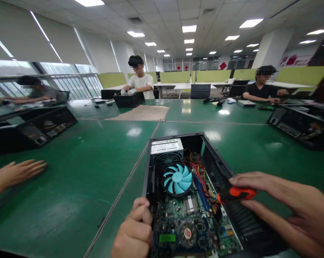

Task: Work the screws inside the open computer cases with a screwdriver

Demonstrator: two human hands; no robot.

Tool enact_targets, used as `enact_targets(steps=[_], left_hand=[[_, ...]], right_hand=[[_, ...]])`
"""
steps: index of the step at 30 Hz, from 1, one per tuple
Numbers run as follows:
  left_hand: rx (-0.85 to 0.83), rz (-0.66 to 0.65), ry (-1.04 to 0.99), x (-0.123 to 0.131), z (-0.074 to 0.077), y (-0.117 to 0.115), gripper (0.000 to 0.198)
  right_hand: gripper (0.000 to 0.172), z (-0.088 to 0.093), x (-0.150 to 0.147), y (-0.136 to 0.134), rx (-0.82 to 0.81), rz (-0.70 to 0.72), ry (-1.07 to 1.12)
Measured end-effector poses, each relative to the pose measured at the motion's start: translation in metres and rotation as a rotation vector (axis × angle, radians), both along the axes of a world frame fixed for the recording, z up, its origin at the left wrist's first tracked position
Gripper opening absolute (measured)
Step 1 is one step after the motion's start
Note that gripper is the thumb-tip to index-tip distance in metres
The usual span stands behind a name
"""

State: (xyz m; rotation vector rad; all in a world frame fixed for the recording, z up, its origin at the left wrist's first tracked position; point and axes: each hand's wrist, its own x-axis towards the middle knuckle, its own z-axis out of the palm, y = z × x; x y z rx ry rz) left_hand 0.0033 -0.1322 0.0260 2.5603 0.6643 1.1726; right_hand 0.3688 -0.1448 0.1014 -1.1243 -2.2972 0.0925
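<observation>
An opened black computer case lies on the green table in front of me. Inside it are a power supply with a white label, a light-blue cooling fan, a green motherboard and bundled coloured wires. My left hand is closed around the near left edge of the case. Above the right side of the case, my right hand grips an orange and black screwdriver between thumb and fingers. The screwdriver's tip cannot be made out against the wires.
Another person's hand rests over the table at left. More opened cases stand at left and right. Across the green table, a person works at a black box beside a cardboard sheet.
</observation>
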Motion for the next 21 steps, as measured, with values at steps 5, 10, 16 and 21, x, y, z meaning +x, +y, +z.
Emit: enact_targets(steps=[5,10,16,21], left_hand=[[-0.089,0.105,0.016,0.0,-0.008,0.0,0.05],[-0.013,0.007,-0.075,0.005,-0.01,0.0,0.049],[-0.14,0.032,-0.022,-0.003,-0.009,-0.002,0.046],[-0.19,0.015,-0.013,-0.008,-0.014,-0.004,0.041]], right_hand=[[0.028,0.01,-0.04,0.038,-0.152,0.053,-0.072],[0.029,-0.002,-0.06,0.061,-0.287,0.127,-0.085],[0.032,-0.006,-0.068,0.067,-0.363,0.129,-0.105],[0.035,-0.011,-0.068,0.068,-0.356,0.167,-0.107]])
